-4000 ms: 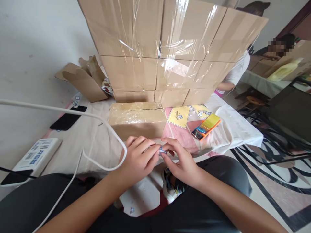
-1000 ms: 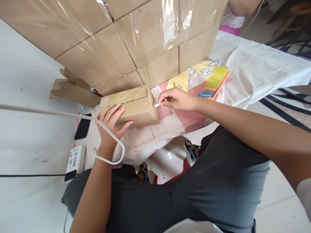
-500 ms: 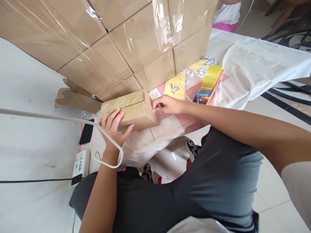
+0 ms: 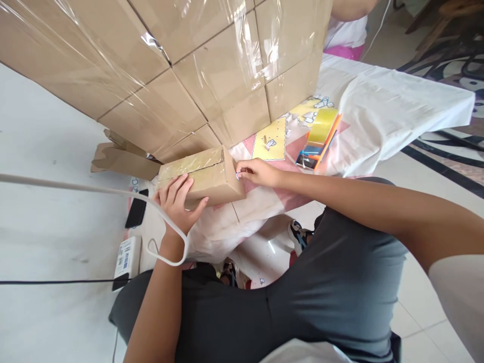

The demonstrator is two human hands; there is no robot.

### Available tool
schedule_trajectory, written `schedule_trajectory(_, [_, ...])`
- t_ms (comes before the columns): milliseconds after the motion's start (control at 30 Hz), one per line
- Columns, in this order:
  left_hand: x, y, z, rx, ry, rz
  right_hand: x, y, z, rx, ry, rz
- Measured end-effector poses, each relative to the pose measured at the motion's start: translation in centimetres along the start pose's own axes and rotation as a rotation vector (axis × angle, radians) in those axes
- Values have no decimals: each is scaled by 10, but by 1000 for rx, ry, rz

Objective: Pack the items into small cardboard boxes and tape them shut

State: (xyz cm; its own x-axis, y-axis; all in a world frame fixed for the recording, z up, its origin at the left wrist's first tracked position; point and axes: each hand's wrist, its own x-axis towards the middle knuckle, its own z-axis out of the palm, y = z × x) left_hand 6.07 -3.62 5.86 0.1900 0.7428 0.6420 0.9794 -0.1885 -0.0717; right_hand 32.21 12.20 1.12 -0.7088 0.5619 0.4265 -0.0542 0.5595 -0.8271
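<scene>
A small cardboard box (image 4: 215,182) lies on the table with clear tape along its top seam. Across its left end rests my left hand (image 4: 177,199), fingers spread over the top and thumb apart along the near side. My right hand (image 4: 259,172) is at the box's right end face, fingertips pinched together. By those fingertips shows a tiny white and bluish bit, too small to name. To the right stands an orange and blue tape dispenser (image 4: 335,138) with a roll of yellowish tape (image 4: 322,126).
Large stacked cartons (image 4: 227,75) wrapped in clear film rise behind the box. A white cable (image 4: 113,190) crosses in front of my left wrist. At the left are a black phone-like slab (image 4: 136,209), a white power strip (image 4: 127,258) and a cardboard piece (image 4: 123,160). Another person (image 4: 346,35) is at the back right.
The view has shifted slightly, so everything sits a little lower. Both hands keep their places on the box, with the right fingertips still pinched at its end.
</scene>
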Motion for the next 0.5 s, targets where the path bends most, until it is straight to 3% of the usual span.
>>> schedule_trajectory(233, [2, 4, -2, 34, 18, 27, -2, -4, -2, 33, -35, 33])
schedule_trajectory(400, [4, 5, -10, 128, -14, 97, -2, -9, 4, 217, -79, 129])
schedule_trajectory(500, [4, 2, -13, 175, -32, 126, -4, -8, 11, 239, -34, 165])
